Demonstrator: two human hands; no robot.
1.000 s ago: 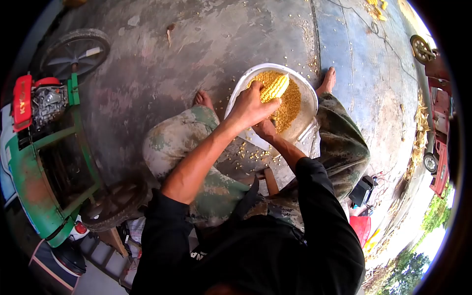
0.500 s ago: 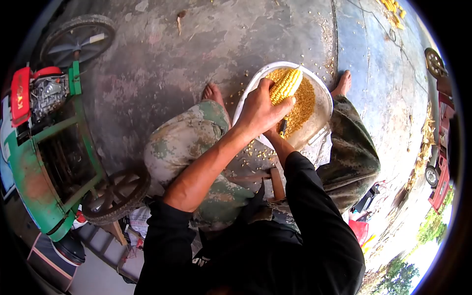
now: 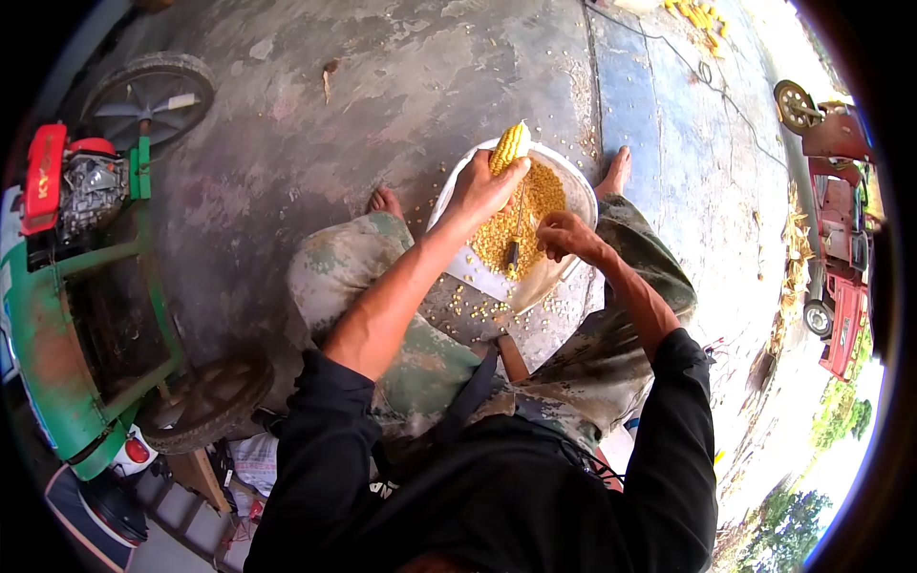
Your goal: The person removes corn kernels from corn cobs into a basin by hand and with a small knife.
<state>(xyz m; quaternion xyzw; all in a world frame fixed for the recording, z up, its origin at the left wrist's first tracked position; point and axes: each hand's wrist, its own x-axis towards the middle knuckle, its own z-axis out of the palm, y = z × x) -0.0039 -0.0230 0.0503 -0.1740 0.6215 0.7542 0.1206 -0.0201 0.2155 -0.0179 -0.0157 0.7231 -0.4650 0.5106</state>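
My left hand point(image 3: 485, 191) is closed around a yellow corn cob point(image 3: 509, 150), holding it up over the far left part of a white basin point(image 3: 585, 186). Loose corn kernels point(image 3: 543, 194) fill much of the basin. Among them is a screwdriver point(image 3: 513, 254) with a black and yellow handle towards me, its thin shaft pointing away; neither hand touches it. Over the basin's right side, my right hand point(image 3: 567, 236) has its fingers curled inward, and whatever may be inside them is hidden. The basin stands on the floor between my feet.
Kernels point(image 3: 468, 304) are scattered on the concrete floor around the basin. A green machine with a red engine point(image 3: 91, 177) and wheels is at left. More cobs point(image 3: 702, 19) lie at the far right, near a cable point(image 3: 707, 72). A red vehicle point(image 3: 841, 320) stands at right.
My right hand has come out from beside my left wrist and moved right, away from the screwdriver. The left hand still holds the cob. The view has shifted, moving the scene slightly left.
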